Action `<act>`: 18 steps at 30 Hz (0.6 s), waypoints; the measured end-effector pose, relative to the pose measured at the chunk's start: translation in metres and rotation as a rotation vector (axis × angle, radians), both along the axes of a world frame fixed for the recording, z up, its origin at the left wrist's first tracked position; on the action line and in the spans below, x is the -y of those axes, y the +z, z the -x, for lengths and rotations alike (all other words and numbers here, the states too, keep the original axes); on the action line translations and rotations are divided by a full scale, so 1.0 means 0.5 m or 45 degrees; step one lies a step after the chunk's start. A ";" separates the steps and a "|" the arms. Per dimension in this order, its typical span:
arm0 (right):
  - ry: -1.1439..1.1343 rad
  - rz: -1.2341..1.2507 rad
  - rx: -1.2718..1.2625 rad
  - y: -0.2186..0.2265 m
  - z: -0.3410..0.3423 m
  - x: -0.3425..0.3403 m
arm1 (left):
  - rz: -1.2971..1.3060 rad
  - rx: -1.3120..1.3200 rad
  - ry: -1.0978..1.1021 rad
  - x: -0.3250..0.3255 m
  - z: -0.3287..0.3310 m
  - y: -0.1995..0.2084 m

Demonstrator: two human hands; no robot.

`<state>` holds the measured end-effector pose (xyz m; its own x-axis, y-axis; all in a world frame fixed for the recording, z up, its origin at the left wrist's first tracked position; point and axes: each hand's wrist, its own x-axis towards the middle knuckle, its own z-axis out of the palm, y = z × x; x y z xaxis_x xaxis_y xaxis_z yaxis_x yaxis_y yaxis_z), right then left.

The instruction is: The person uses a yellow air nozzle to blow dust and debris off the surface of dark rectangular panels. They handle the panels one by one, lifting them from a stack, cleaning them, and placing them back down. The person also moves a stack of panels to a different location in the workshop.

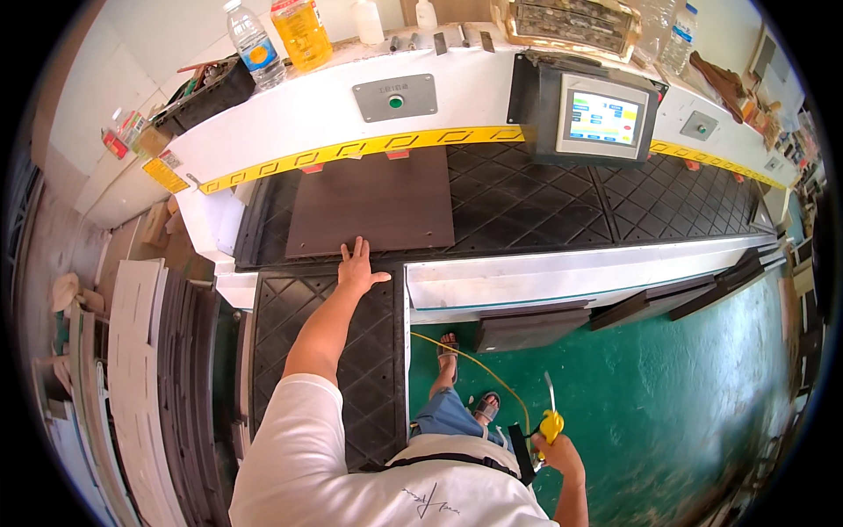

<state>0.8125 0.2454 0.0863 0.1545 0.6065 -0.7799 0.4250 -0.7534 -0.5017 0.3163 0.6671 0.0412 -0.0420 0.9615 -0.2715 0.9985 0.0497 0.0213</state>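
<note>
A dark brown board (373, 206) lies flat on the black quilted machine bed (518, 193), its far end under the yellow-edged beam. My left hand (356, 268) rests on the board's near edge with the fingers stretched out and the thumb apart. Down by my right hip, my right hand (559, 454) is closed around a yellow air blow gun (551, 426). Its thin metal nozzle points up and away from me. A yellow hose (492, 371) curves across the floor toward that side.
Above the bed runs a white beam (479, 88) with a green button (396, 102) and a touch screen (604, 119). Bottles (301, 35) and a black tool tray (206, 97) stand on top. Boards (531, 327) lean below the bed; more panels (140, 351) stand at left.
</note>
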 end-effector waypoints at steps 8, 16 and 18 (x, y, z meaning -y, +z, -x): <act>-1.011 -0.294 -1.678 0.036 0.053 -0.154 | -0.129 0.102 -0.034 0.013 0.010 -0.003; -0.185 -0.079 -1.285 0.057 0.177 -0.235 | -0.451 0.232 -0.168 0.186 -0.093 -0.028; -0.110 -0.148 -1.164 0.068 0.176 -0.245 | -0.512 0.285 -0.203 0.270 -0.131 -0.023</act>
